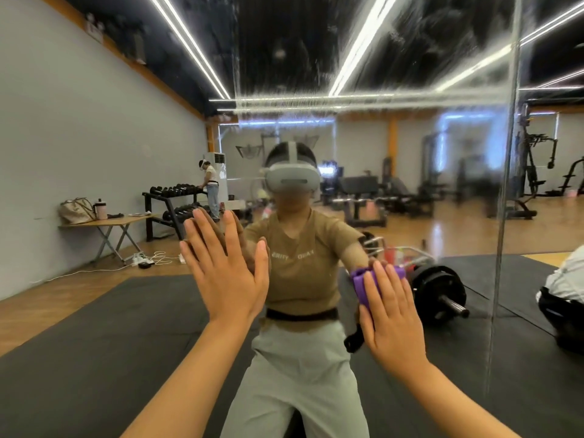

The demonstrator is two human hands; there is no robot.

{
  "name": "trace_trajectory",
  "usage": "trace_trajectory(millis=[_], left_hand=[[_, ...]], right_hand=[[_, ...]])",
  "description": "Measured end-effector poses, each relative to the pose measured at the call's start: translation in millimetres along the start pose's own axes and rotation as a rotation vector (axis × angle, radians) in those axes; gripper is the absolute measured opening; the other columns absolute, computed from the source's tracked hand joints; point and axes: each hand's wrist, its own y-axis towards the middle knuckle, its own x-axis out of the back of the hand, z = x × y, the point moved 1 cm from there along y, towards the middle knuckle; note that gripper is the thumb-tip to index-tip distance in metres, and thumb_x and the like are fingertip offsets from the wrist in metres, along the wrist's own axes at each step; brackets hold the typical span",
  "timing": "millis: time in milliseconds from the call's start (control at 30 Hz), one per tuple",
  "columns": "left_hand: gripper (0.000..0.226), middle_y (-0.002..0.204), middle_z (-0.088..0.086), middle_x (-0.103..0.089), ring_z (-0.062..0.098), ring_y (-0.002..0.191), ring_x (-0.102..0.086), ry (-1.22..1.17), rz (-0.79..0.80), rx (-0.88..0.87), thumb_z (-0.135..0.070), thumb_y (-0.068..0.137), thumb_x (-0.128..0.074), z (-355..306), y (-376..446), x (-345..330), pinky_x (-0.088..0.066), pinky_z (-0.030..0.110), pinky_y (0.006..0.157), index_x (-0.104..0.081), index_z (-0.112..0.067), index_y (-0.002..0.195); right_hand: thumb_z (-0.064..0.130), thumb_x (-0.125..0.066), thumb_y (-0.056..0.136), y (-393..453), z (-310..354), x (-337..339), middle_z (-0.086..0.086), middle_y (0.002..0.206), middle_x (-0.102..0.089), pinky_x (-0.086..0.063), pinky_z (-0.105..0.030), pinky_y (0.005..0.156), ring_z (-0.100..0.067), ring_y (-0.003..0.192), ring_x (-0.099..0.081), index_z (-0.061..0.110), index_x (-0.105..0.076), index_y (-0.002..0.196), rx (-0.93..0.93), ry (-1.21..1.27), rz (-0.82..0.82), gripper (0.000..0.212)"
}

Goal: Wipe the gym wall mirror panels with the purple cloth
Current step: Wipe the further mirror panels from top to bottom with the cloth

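Purple cloth sits bunched under the right hand, pressed flat against the mirror panel; its folds poke out past the fingertips and along the thumb side, and most of it is hidden beneath the palm. The fingers there lie straight and close together, pushing the cloth onto the glass rather than curling round it. The left hand is well apart from the cloth, off to the other side and a little higher, palm flat on the same glass with fingers straight and slightly spread, holding nothing. Between the two hands the mirror gives back the person's own reflection, tan shirt and pale trousers, headset on.

Across the chest of the reflected shirt runs reversed lettering, too small and blurred to read properly.

Above the hands the glass is streaked and smeary, so the reflected ceiling lights look broken up. A vertical seam between panels runs down just beyond the right hand. Past that seam, at the frame's edge, a crouched figure in a light top is cut off. Beyond the left hand stand a folding table with a bag on it and a dumbbell rack, with another person beside it, small and indistinct. A barbell plate shows in the reflection just beside the cloth.
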Motion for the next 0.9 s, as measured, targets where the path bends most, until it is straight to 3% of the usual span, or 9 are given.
trace_trajectory(millis=[233, 400, 600, 733, 900], left_hand=[[0.079, 0.165, 0.027, -0.003, 0.044, 0.153, -0.002, 0.036, -0.006, -0.050, -0.061, 0.101, -0.032, 9, -2, -5, -0.008, 0.063, 0.122, -0.018, -0.012, 0.161], [0.068, 0.165, 0.029, -0.002, 0.046, 0.153, 0.001, 0.037, 0.020, -0.062, -0.058, 0.102, -0.033, 6, -2, -5, -0.005, 0.065, 0.121, -0.025, -0.023, 0.160], [0.068, 0.167, 0.020, 0.001, 0.042, 0.153, 0.003, 0.005, 0.042, -0.032, -0.055, 0.102, -0.032, 1, -4, 0, -0.005, 0.065, 0.121, -0.021, -0.023, 0.161], [0.067, 0.170, 0.006, -0.003, 0.037, 0.155, 0.004, -0.050, 0.058, -0.015, -0.048, 0.103, -0.032, -6, -8, -1, -0.002, 0.061, 0.122, -0.018, -0.019, 0.162], [0.066, 0.170, -0.001, 0.004, 0.026, 0.156, 0.009, -0.082, 0.127, -0.009, -0.045, 0.104, -0.027, -7, -14, 1, 0.001, 0.053, 0.125, -0.007, -0.020, 0.162]], right_hand=[[0.030, -0.036, 0.106, 15, -9, 8, -0.009, 0.168, -0.016, -0.013, -0.042, 0.127, -0.026, 0.155, -0.017, 0.007, -0.027, 0.156, 0.025, 0.005, 0.016, 0.056], [0.030, -0.033, 0.106, 117, -28, 17, -0.016, 0.165, -0.024, -0.011, -0.043, 0.127, -0.029, 0.154, -0.017, 0.011, -0.016, 0.159, -0.048, 0.015, -0.041, 0.059], [0.028, -0.035, 0.104, 215, -53, 35, -0.015, 0.167, -0.019, 0.001, -0.035, 0.127, -0.030, 0.155, -0.014, 0.007, -0.021, 0.160, -0.151, 0.041, -0.080, 0.061], [0.028, -0.037, 0.104, 164, -44, 24, -0.018, 0.165, -0.023, -0.008, -0.044, 0.127, -0.033, 0.153, -0.018, 0.005, -0.022, 0.158, -0.149, 0.046, -0.120, 0.061], [0.036, -0.032, 0.107, 23, -33, 15, -0.012, 0.168, -0.012, -0.011, -0.047, 0.126, -0.031, 0.155, -0.013, 0.011, -0.013, 0.161, 0.006, 0.004, 0.009, 0.063]])
